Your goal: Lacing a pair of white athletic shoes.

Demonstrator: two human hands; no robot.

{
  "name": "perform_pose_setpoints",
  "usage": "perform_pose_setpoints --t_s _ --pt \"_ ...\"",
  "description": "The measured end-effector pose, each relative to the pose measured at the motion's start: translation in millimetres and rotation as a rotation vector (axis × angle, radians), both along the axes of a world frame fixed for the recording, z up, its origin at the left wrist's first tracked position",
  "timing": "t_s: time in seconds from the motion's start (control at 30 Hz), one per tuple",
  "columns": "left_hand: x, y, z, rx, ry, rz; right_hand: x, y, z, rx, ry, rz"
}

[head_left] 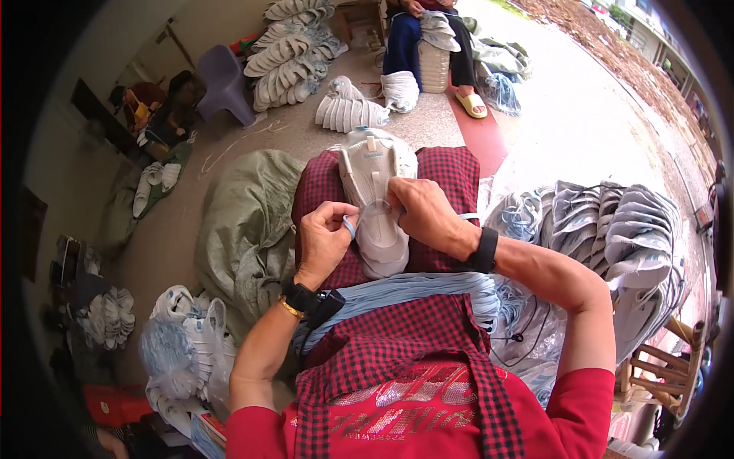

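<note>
A white shoe upper [373, 170] lies lengthwise over my lap, between my knees, with its toe pointing toward me. My left hand [325, 239] is at the upper's left edge, thumb and forefinger pinched on a light blue shoelace [349, 226]. My right hand [432, 216] presses close to the eyelet area from the right, its fingers closed and partly hidden; a bit of light blue lace [469, 216] shows beside its wrist. Across my lap, nearer my body, lies a thick bundle of light blue shoelaces [413, 292]. A red-and-black checked apron [447, 172] covers my legs.
Nested white uppers [638, 229] are piled at my right, near a wooden stool [669, 375]. A green sack [248, 229] and bagged uppers [187, 344] lie at my left. Ahead, another person [440, 38] sits among stacked uppers [290, 57] near a purple chair [223, 80].
</note>
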State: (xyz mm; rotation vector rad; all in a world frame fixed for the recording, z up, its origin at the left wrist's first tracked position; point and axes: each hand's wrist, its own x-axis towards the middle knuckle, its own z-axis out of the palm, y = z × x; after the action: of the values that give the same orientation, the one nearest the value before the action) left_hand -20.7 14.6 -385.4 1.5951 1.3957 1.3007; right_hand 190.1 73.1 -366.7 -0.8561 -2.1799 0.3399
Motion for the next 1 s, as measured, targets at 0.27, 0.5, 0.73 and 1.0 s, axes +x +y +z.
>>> perform_pose_setpoints --t_s 0.27,0.5,0.73,1.0 --pt "-1 7 3 -0.023 -0.073 0.033 20 -7 18 -0.444 0.097 0.037" --pt "-7 24 12 -0.077 -0.053 -0.081 29 -3 5 -0.666 0.238 0.12" --pt "5 25 26 -0.027 0.142 -0.056 30 -4 7 -0.732 0.278 0.174" --pt "25 34 45 0.115 0.444 -0.052 33 2 11 -0.69 0.305 0.16"
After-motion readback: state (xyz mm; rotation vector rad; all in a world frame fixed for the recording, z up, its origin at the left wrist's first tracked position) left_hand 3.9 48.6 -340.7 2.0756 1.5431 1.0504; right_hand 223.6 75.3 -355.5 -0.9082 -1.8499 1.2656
